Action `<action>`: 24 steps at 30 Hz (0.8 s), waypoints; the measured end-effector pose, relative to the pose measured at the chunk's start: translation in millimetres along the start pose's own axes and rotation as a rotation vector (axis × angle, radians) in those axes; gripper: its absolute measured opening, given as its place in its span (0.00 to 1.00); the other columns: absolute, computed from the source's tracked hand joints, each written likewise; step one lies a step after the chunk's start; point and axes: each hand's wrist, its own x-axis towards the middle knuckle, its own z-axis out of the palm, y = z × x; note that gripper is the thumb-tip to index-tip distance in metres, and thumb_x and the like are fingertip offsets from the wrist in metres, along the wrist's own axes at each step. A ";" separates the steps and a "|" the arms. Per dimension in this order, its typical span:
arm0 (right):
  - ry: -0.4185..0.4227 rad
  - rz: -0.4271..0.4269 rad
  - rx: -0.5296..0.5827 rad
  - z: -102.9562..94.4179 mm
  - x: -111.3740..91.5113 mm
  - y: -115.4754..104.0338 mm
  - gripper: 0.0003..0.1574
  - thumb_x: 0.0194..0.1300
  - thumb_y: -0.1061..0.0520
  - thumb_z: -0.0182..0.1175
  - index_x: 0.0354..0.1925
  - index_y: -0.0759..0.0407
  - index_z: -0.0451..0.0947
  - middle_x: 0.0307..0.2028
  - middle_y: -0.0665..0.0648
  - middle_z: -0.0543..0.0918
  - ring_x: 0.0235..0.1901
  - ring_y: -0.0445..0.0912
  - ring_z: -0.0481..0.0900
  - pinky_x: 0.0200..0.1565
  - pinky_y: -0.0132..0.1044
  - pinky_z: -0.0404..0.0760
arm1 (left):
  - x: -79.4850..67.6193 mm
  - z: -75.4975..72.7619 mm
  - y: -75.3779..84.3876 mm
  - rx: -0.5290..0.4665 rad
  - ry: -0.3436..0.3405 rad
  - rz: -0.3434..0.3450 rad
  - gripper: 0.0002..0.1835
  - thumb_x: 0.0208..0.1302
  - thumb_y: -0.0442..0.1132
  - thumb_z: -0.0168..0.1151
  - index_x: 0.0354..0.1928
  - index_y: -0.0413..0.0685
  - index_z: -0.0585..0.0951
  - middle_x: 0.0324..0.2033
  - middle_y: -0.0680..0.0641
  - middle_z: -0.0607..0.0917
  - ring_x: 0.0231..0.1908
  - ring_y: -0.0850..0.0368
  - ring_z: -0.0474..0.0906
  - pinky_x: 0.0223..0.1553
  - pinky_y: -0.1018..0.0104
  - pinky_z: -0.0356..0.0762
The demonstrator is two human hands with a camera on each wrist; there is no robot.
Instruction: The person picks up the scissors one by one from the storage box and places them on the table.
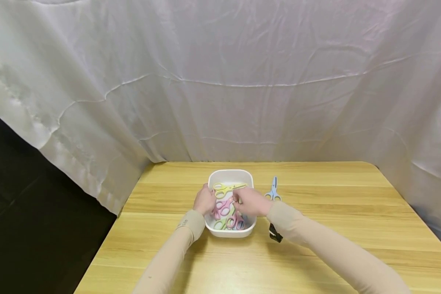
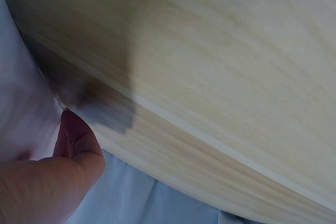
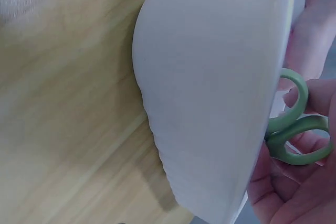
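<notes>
A white plastic bin [image 1: 230,233] stands on the table with several small scissors inside. My left hand [image 1: 205,200] grips its left rim; the left wrist view shows the thumb [image 2: 81,140] against the wall. My right hand [image 1: 252,201] reaches over the right rim with curled fingers. In the right wrist view those fingers hold green scissors [image 3: 299,156] by the handle loops, their blades hidden behind the bin wall. Yellow scissors [image 1: 222,190] lie toward the bin's far end, and pink scissors [image 1: 225,206] lie nearer its middle.
Blue scissors [image 1: 274,189] lie on the wooden table [image 1: 338,204] just right of the bin. A pale curtain [image 1: 220,114] hangs along the table's back and sides. A black device [image 1: 275,233] shows under the right wrist.
</notes>
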 end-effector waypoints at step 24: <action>0.277 0.136 0.543 4.1 -23.7 23.0 0.10 0.65 0.65 0.58 0.45 0.65 0.77 0.50 0.65 0.82 0.46 0.51 0.83 0.47 0.40 0.87 | 2.0 0.5 -0.4 -0.010 -0.017 -0.011 0.30 0.76 0.37 0.43 0.77 0.37 0.55 0.52 0.30 0.81 0.13 0.58 0.70 0.13 0.67 0.76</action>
